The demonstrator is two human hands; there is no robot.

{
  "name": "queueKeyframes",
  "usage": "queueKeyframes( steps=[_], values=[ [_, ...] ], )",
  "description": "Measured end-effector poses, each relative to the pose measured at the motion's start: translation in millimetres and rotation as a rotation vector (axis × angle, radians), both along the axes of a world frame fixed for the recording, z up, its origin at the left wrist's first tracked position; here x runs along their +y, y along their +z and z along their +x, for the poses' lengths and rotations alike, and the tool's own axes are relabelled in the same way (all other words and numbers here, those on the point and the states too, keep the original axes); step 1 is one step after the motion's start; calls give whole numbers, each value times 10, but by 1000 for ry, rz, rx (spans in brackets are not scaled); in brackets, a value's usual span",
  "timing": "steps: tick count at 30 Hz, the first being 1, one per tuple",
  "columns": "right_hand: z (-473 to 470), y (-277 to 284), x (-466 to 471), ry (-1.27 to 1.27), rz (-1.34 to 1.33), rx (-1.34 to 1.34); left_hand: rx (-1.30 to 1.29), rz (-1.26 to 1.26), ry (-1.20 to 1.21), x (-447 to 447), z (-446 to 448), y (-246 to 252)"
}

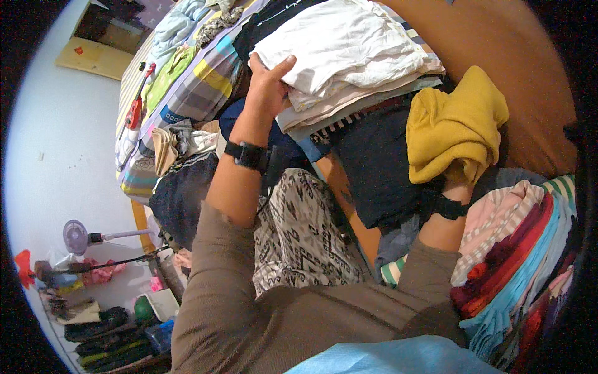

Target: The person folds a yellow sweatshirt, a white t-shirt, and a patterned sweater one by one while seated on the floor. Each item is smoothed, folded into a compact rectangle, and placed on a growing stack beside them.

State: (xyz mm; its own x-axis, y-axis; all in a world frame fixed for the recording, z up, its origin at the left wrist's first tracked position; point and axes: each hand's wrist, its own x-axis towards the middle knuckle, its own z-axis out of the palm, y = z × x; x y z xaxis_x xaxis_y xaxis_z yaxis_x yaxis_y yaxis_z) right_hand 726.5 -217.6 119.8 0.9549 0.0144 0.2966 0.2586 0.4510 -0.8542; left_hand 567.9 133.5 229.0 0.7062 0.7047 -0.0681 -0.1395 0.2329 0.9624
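Note:
My left hand [268, 86] is at the near left corner of a white folded garment [341, 44], with thumb and index finger spread against the cloth. Its other fingers are partly hidden, so its grip is unclear. The white garment tops a stack of folded pale clothes [355, 105]. Most of my right hand [459, 174] is covered by a bunched mustard-yellow knit garment [455, 128], which it holds up at the right. Between my hands, a dark folded garment [378, 159] hangs below the stack.
A bed with a patchwork-patterned cover [201, 89] bears loose clothes and a red toy guitar [134, 113]. Dark clothing [187, 194] is heaped left of my knee. Striped and coloured textiles [509, 252] pile up at my right. A small fan [76, 237] stands by the wall.

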Motion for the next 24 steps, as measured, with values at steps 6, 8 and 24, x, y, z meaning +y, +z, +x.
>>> queueKeyframes(
  steps=[6, 8, 24],
  values=[
    [1, 125, 20, -28, -180, 175, -38, 134, -23, -333, 43, 83],
    [26, 125, 3, 28, -49, 264, -69, 105, -122, -268, 78, 170],
    [-56, 157, 15, -71, -235, 8, 679, 1256, -9, 947, 720, 317]
  ],
)
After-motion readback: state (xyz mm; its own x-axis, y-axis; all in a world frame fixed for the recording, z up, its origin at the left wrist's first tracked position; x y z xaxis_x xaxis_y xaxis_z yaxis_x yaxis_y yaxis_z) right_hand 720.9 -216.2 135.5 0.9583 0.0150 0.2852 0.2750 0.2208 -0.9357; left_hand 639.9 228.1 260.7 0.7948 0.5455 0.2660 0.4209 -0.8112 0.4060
